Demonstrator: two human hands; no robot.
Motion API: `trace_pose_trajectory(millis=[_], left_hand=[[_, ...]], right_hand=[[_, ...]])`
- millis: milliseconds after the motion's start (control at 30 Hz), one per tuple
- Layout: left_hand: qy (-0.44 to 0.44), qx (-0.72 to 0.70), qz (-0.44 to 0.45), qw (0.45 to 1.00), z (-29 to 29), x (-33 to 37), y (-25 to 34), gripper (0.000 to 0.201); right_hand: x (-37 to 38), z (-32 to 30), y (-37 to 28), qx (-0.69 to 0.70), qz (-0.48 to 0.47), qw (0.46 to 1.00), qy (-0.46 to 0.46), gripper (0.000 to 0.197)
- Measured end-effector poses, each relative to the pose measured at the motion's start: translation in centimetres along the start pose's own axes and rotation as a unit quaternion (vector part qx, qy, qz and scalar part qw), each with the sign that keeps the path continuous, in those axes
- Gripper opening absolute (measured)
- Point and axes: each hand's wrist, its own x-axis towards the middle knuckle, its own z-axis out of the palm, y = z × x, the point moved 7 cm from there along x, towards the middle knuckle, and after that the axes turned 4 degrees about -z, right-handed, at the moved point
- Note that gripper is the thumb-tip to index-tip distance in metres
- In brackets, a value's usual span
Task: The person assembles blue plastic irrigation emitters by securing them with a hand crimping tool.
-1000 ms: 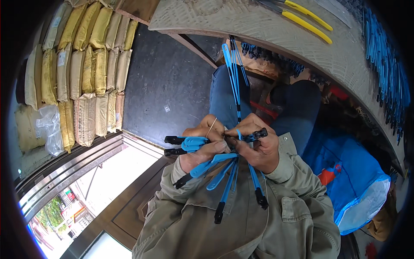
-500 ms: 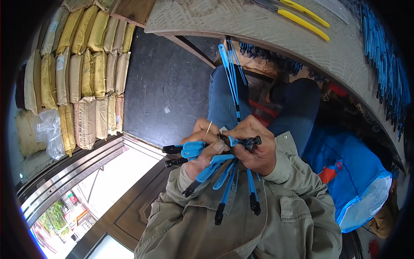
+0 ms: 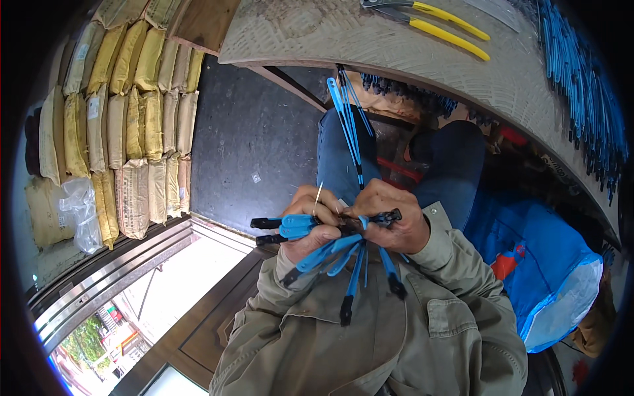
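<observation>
Over my lap, a bundle of blue strips with black ends (image 3: pixel 297 226) fans out between my two hands. My left hand (image 3: pixel 310 241) is closed around the bundle's left side, thumb pressed on it. A thin pale strand (image 3: pixel 319 193) sticks up beside its fingers. My right hand (image 3: pixel 401 214) pinches the middle of the bundle, its fingertips close to the left hand's. Several strips hang below the hands, and longer blue strips (image 3: pixel 347 125) run up from them over my left knee toward the table edge. What lies right between the fingertips is too small to make out.
Yellow-handled cutters (image 3: pixel 449 39) lie on the curved table (image 3: pixel 297 33) ahead. A heap of blue strips (image 3: pixel 581 86) covers its right end. Wrapped packages (image 3: pixel 135 125) are stacked at left. A blue bag (image 3: pixel 548 264) stands at right with a red object (image 3: pixel 505 265) by it.
My hands stay close together and shift only slightly. The strips hanging under them swing a little upward and to the right. The whole view has tilted slightly.
</observation>
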Motion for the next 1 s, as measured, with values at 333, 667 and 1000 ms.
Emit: trace_pose_trajectory(millis=[333,667,1000], left_hand=[[-0.093,-0.07,0.048,0.992,0.7,1.7,-0.9,0.019],[0.03,-0.087,-0.074,0.993,2.3,1.1,-0.9,0.01],[-0.067,0.0,-0.127,0.99,1.5,1.1,-2.5,0.009]], right_hand=[[1.5,-1.8,-0.1,0.111,0.028,0.99,-0.077,0.015],[-0.3,-1.3,-0.2,0.166,0.15,0.973,0.056,0.012],[1.2,-1.9,-1.9,0.14,0.125,0.979,0.074,0.007]])
